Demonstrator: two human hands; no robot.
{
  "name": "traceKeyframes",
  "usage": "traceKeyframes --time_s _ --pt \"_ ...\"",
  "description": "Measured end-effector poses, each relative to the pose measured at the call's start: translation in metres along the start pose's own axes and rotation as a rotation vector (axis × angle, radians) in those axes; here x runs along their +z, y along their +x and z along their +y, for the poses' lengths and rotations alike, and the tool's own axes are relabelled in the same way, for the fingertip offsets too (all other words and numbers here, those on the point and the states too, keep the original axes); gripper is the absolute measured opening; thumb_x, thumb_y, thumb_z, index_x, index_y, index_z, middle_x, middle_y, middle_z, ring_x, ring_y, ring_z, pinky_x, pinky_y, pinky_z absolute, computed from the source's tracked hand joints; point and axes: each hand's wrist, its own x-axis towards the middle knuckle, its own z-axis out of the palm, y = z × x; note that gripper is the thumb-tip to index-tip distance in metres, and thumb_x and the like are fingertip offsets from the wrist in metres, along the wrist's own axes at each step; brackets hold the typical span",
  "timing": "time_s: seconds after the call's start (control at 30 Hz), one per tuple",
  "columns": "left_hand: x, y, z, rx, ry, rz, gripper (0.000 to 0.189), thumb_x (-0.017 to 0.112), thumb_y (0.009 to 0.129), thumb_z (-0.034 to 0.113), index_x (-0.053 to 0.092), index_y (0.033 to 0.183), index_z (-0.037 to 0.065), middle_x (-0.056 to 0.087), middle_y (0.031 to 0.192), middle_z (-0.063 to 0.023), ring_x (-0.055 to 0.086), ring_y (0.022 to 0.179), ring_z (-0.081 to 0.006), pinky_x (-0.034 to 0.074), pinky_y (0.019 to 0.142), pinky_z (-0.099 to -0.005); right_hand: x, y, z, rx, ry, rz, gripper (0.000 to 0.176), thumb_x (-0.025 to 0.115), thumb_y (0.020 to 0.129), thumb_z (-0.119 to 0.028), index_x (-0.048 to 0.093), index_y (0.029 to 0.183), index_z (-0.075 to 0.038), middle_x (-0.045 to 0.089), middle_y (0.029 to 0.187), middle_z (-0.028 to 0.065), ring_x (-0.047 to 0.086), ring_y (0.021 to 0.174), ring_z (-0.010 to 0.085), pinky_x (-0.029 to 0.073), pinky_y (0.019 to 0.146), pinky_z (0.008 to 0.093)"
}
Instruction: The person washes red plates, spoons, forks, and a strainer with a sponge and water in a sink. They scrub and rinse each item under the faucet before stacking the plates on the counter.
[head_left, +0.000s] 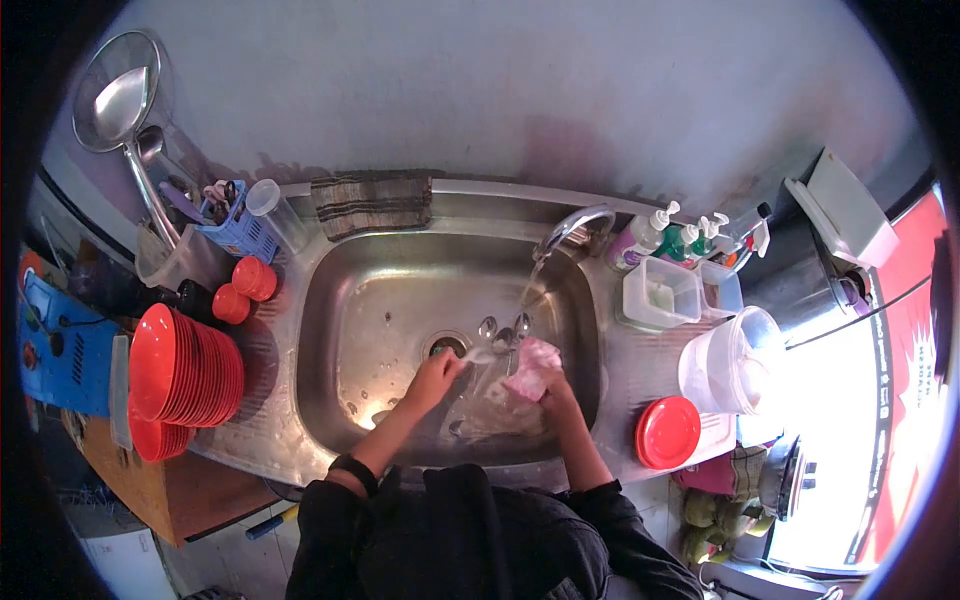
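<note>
In the steel sink (365, 290), my left hand (437, 380) is closed around the end of what looks like a spoon (482, 355), blurred and pale under the light. My right hand (553, 388) grips a crumpled pink and white cloth (533, 366) close to that spoon. Just beyond both hands, several metal spoons (487, 327) lie together on the sink floor. Water runs onto them from the curved tap (575, 228). Beside the left hand is the drain (446, 346). A wet film spreads under the right hand.
Stacked red bowls (190, 365) and red cups (255, 278) stand on the left drainboard. A striped cloth (370, 203) hangs at the back rim. Pump bottles (640, 238), clear containers (662, 292), a plastic tub (733, 360) and red plates (668, 432) occupy the right side.
</note>
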Motion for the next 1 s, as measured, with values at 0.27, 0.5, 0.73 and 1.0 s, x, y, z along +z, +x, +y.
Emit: traceKeyframes --time_s 0.27,0.5,0.73,1.0 --pt "0.058 0.033 -0.055 -0.214 -0.123 -0.157 0.043 0.046 0.072 0.004 0.033 0.113 0.001 0.05 0.097 -0.0162 0.051 0.088 -0.0229 0.04 0.072 -0.031 -0.011 -0.018 0.044 0.432 0.953 0.23 0.029 0.053 0.069 -0.012 0.043 0.096 -0.008 0.047 0.091 0.0083 0.049 0.086 0.0287 0.039 0.078 0.0481" --pt "0.061 0.007 -0.043 -0.119 0.357 -0.277 0.058 0.055 0.069 0.016 0.027 0.118 0.005 0.034 0.118 -0.0149 0.031 0.111 -0.0267 0.022 0.091 -0.04 -0.018 -0.011 -0.05 0.735 1.478 0.217 0.03 0.052 0.064 -0.009 0.044 0.093 -0.012 0.046 0.089 0.0021 0.047 0.085 0.0254 0.035 0.081 0.0506" --pt "0.05 -0.037 -0.055 0.288 0.896 -0.526 0.049 0.063 0.058 0.025 0.045 0.101 0.009 0.044 0.104 -0.01 0.042 0.098 -0.0223 0.028 0.085 -0.0391 -0.021 -0.018 -0.061 0.701 1.422 0.322 0.036 0.052 0.064 -0.01 0.041 0.098 -0.013 0.045 0.091 0.0037 0.045 0.088 0.0242 0.033 0.082 0.0525" --pt "0.051 -0.026 -0.063 -0.02 0.827 -0.505 0.019 0.059 0.062 0.024 0.056 0.071 0.007 0.056 0.068 -0.0088 0.055 0.071 -0.0243 0.04 0.068 -0.039 -0.009 -0.035 -0.017 0.536 0.636 0.091 0.037 0.057 0.065 -0.015 0.043 0.099 -0.011 0.05 0.084 0.0008 0.052 0.077 0.0208 0.044 0.069 0.0348"
